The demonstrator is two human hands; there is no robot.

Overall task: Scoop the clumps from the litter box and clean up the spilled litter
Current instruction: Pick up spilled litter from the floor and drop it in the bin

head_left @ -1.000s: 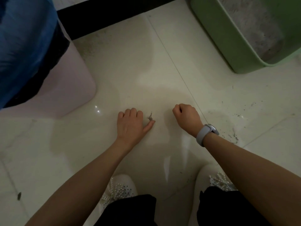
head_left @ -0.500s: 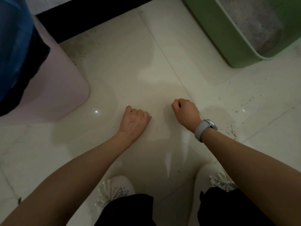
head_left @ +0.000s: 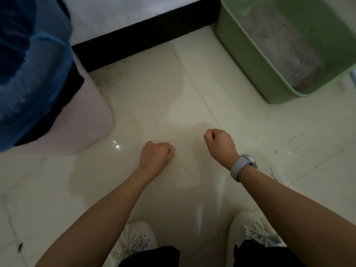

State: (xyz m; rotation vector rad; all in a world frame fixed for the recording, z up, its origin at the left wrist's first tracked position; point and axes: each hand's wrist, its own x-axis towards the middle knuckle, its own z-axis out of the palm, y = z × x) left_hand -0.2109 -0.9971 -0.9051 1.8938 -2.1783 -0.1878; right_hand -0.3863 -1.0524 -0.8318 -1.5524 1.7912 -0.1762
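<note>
Down on the glossy cream tile floor [head_left: 154, 97], both hands clench: left hand [head_left: 157, 156], right hand [head_left: 219, 145]; contents unseen. Right of them, gritty litter specks [head_left: 277, 151]; beyond, the green plastic litter box [head_left: 250, 60].

A home: tiled floor [head_left: 154, 97], litter box [head_left: 250, 60], lined bin [head_left: 92, 112].

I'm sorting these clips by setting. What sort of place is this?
Probably a home's pet corner: a green litter box on a tiled floor, a bag-lined bin, and spilled litter on the tiles.
</note>
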